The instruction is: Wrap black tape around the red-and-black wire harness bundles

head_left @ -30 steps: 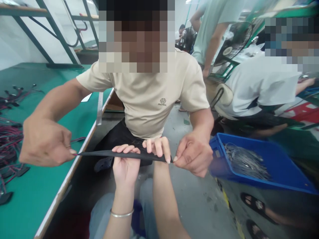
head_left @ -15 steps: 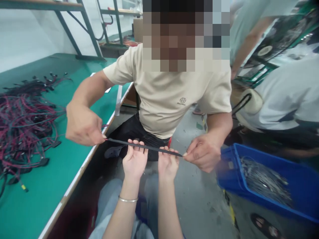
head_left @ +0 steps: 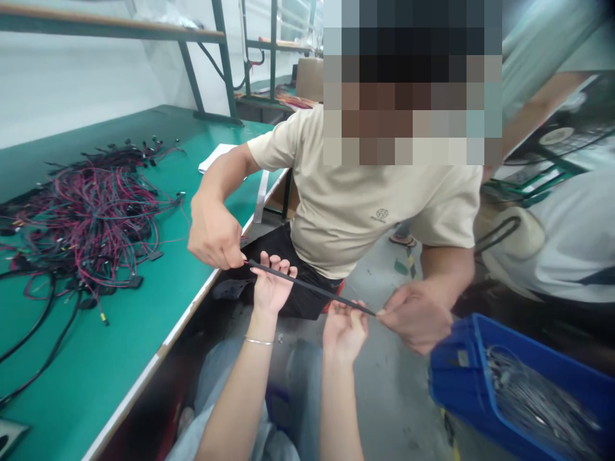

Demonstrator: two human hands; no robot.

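Note:
A thin black sleeve or tube (head_left: 307, 286) stretches across the middle of the view, sloping down to the right. A co-worker's hands pinch its two ends, one hand (head_left: 214, 234) on the left and the other (head_left: 416, 317) on the right. My left hand (head_left: 271, 288), with a metal bangle (head_left: 258, 341) on its wrist, is raised open, its fingertips against the tube. My right hand (head_left: 344, 331) is open below the tube, its fingers close to it. Neither of my hands grips it.
A green-topped workbench (head_left: 129, 333) with a pale edge runs along the left, bearing a tangle of red and black wire harnesses (head_left: 91, 218) and white paper (head_left: 218, 157). A blue crate (head_left: 473, 384) of metal-looking wires sits on the floor at lower right. Another person sits at right.
The view has swung left, so everything sits further right. The black piece looks narrower than the flat band of a second ago and now slopes. My hands have moved slightly apart.

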